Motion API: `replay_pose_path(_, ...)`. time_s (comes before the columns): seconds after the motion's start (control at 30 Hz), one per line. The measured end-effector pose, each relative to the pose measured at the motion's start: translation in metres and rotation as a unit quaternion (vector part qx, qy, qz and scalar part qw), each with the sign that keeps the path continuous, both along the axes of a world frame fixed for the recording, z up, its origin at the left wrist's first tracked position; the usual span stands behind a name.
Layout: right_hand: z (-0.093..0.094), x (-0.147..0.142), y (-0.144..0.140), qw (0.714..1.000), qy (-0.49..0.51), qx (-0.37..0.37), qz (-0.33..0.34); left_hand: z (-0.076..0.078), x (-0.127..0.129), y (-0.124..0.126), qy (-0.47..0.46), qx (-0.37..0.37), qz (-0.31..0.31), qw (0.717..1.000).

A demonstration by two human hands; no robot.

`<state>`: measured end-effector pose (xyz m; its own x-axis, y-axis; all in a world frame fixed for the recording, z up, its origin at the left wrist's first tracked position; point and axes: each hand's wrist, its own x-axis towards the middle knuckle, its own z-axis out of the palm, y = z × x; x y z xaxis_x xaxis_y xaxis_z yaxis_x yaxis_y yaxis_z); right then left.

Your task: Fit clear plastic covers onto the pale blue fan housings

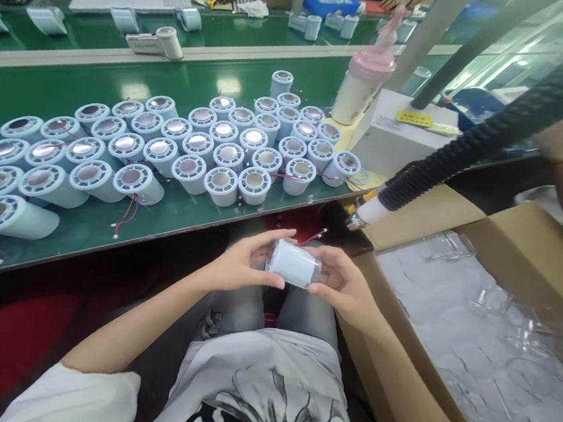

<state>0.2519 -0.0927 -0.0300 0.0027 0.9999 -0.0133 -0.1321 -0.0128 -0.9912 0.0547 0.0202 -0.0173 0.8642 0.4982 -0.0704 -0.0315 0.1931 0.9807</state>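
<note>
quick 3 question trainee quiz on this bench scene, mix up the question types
1. True or false: both hands grip one white cylinder over the lap.
2. Where does the cardboard box of clear plastic parts sit? A) on the person's right B) on the green belt C) behind the pink-capped bottle
3. Fill in: the black hose nozzle points toward the ____ hand.

Key:
1. True; left hand and right hand both hold it.
2. A
3. right

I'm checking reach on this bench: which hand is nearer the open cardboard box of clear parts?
Right. The right hand sits beside the cardboard box; the left hand is farther left, across the white cylinder.
</note>
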Motion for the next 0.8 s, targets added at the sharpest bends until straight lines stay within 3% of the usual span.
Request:
replay_pose_path(0.1, -0.022, 0.002, -0.002, 0.991, 0.014, 0.026, -0.132, -0.015, 0.035, 0.017, -0.020, -0.067, 0.005, 0.998)
replay_pose_path(0.2, -0.044, 0.009, -0.002, 0.970, 0.003, 0.040, -0.238, -0.026, 0.074, 0.032, -0.009, -0.087, -0.018, 0.996)
replay_pose_path(0.33, -0.059, 0.021, 0.004, 0.956, -0.001, 0.056, -0.288, -0.027, 0.106, 0.044, -0.002, -0.099, -0.041, 0.994)
replay_pose_path(0.47, -0.056, 0.027, 0.012, 0.961, 0.013, 0.057, -0.270, -0.021, 0.106, 0.049, 0.008, -0.084, -0.037, 0.996)
replay_pose_path(0.6, -0.043, 0.028, 0.013, 0.975, 0.031, 0.052, -0.214, -0.016, 0.085, 0.048, 0.016, -0.050, -0.048, 0.997)
replay_pose_path(0.8, -0.012, 0.023, -0.005, 0.998, 0.000, 0.027, -0.062, 0.004, 0.038, 0.026, 0.018, 0.107, -0.090, 0.990)
